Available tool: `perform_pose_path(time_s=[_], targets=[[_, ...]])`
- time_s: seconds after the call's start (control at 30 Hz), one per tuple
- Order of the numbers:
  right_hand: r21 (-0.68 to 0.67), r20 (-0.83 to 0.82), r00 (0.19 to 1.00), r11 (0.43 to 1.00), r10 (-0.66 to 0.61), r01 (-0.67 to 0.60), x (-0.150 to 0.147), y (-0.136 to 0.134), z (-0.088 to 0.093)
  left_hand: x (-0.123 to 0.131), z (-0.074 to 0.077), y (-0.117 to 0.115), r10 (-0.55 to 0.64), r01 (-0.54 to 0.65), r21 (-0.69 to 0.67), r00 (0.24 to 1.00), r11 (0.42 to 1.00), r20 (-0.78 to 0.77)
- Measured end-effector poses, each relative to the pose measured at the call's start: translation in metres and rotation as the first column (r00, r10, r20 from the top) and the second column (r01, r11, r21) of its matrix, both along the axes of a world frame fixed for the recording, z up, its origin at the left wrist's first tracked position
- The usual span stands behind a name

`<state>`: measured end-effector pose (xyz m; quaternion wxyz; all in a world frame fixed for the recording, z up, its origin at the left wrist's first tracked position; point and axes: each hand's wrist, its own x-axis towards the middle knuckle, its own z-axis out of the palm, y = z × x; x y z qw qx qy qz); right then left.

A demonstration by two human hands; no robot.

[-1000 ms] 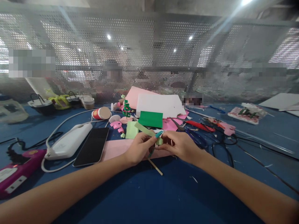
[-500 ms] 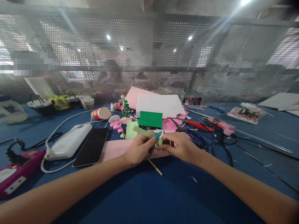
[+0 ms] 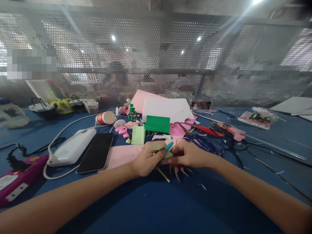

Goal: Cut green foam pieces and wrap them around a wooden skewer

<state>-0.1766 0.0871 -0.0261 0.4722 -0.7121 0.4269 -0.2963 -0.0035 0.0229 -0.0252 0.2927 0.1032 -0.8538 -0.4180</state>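
Note:
My left hand (image 3: 147, 159) is closed on a light green paper strip (image 3: 157, 148), its long teal thumbnail lying across the paper. A thin wooden stick (image 3: 163, 175) pokes out below the hands; whether a hand grips it is hidden. My right hand (image 3: 188, 154) pinches the rolled end of the strip from the other side, its other long-nailed fingers hanging loose underneath. Pink paper (image 3: 122, 156) lies beneath both hands. Just beyond them are a light green paper pad (image 3: 138, 135) and a dark green sheet (image 3: 157, 124).
On the left are a black phone (image 3: 97, 152), a white power bank (image 3: 73, 148) with cable and a purple power strip (image 3: 24, 175). Blue-handled scissors (image 3: 203, 143), red-handled pliers (image 3: 208, 131) and a pink glue gun (image 3: 236, 133) lie right. White sheets (image 3: 167, 109) are behind.
My hands have drawn closer over the strip. The right hand has turned, so its lower fingers now show spread below. The strip's free end, raised to the left before, has dropped lower.

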Motion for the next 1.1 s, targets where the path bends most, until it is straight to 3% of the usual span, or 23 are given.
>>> perform_pose_path(time_s=[0.1,0.23,0.37,0.5,0.67,0.77,0.87,1.0,1.1], targets=[[-0.197,-0.11,0.989,0.978,-0.096,0.073,0.001,0.001,0.002,-0.003,-0.009,-0.003,0.054,-0.055,0.278,0.998,0.959,0.012],[-0.579,-0.238,0.943,0.813,-0.235,0.056,0.001,0.0,0.003,-0.008,-0.014,-0.006,0.09,-0.111,0.496,0.994,0.861,0.066],[-0.704,-0.288,0.92,0.71,-0.268,-0.014,-0.001,-0.003,-0.002,-0.01,-0.01,-0.007,0.054,-0.1,0.519,0.993,0.849,0.102],[-0.813,-0.342,0.854,0.58,-0.393,-0.058,-0.006,-0.004,-0.006,-0.011,-0.008,-0.008,0.035,-0.092,0.528,0.993,0.844,0.116],[-0.873,-0.341,0.792,0.483,-0.506,-0.067,-0.008,-0.001,-0.005,-0.013,-0.011,-0.011,-0.007,-0.047,0.556,0.996,0.83,0.094],[-0.879,-0.311,0.773,0.476,-0.553,-0.013,-0.007,0.0,-0.005,-0.014,-0.012,-0.01,0.008,-0.054,0.563,0.996,0.824,0.084],[-0.855,-0.297,0.756,0.515,-0.583,0.061,-0.009,-0.001,-0.005,-0.014,-0.009,-0.007,0.04,-0.073,0.551,0.997,0.831,0.072],[-0.802,-0.304,0.825,0.595,-0.476,0.047,-0.012,-0.004,-0.004,-0.013,-0.004,-0.003,0.146,-0.142,0.463,0.989,0.875,0.027],[-0.749,-0.257,0.864,0.654,-0.433,0.105,-0.008,-0.003,-0.001,-0.012,-0.002,-0.001,0.251,-0.238,0.355,0.968,0.904,0.009]])
